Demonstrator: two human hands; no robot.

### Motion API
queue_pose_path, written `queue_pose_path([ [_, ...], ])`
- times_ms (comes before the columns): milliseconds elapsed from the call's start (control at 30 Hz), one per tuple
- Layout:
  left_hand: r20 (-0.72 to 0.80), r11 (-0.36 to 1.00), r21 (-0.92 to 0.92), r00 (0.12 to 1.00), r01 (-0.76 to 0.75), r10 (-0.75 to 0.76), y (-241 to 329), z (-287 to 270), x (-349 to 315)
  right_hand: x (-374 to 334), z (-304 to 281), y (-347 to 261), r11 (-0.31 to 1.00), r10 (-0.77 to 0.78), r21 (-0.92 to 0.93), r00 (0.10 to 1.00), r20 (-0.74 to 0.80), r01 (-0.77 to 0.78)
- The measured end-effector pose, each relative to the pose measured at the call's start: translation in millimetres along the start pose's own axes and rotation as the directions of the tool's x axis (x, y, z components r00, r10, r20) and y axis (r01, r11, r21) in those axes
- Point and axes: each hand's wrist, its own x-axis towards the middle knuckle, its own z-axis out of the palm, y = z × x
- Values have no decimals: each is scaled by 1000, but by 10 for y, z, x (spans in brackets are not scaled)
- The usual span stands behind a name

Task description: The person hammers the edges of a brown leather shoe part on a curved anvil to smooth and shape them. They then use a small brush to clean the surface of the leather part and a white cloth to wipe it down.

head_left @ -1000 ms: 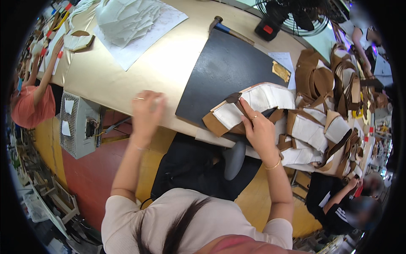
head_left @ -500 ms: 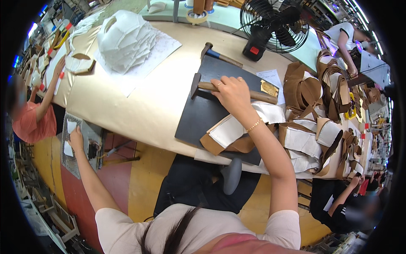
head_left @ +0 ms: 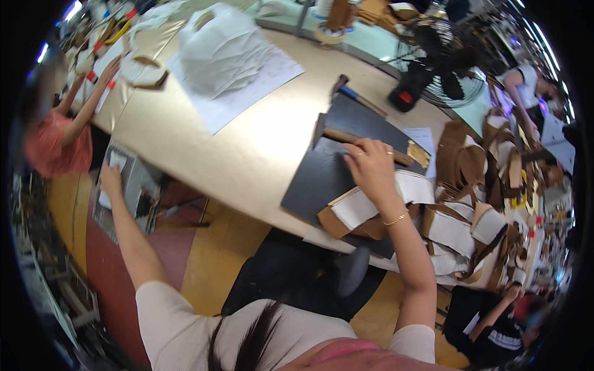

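At the far left, my left hand (head_left: 111, 182) reaches over a shallow metal tray (head_left: 113, 227), its fingers closed on a flat white piece (head_left: 117, 161). White also shows below the hand; blur hides how the fingers grip. My right hand (head_left: 372, 166) is over a dark board (head_left: 315, 175), fingers and thumb apart beside the wooden handle of a hammer (head_left: 339, 135). The hammer lies across the board, its head toward the left. A second hammer (head_left: 360, 100) with a blue band rests at the board's far edge. Brown-and-white strips (head_left: 344, 209) lie just below my right wrist.
A stack of white shaped pieces (head_left: 226, 55) sits on a paper sheet. A black fan (head_left: 436, 68) stands at the back. Piles of brown-and-white pieces (head_left: 458, 226) fill the right side. Co-workers are at left, upper right and lower right.
The view has shifted, so the table appears farther right and turned. My right hand has let go of the hammer handle and drawn nearer to me. My left hand stays at the tray.
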Motion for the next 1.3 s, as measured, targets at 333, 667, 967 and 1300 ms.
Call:
queue_pose_path([
  [333,-14,999,-38,1000,25,-26,-142,-154,236,-38,-97,-268,995,-19,103,999,41,15],
  [667,198,22,-980,976,197,94,-85,-333,228,6,-250,-438,971,-27,237,999,-20,31],
  [967,191,-592,-214,628,777,755,3086,-1672,-2733,-129,-417,-863,504,270,801,940,208,-322],
  [1300,-253,-465,-532,392,708,885,3995,-2573,-4474,-924,-723,-557,-312,724,947,627,287,-73],
])
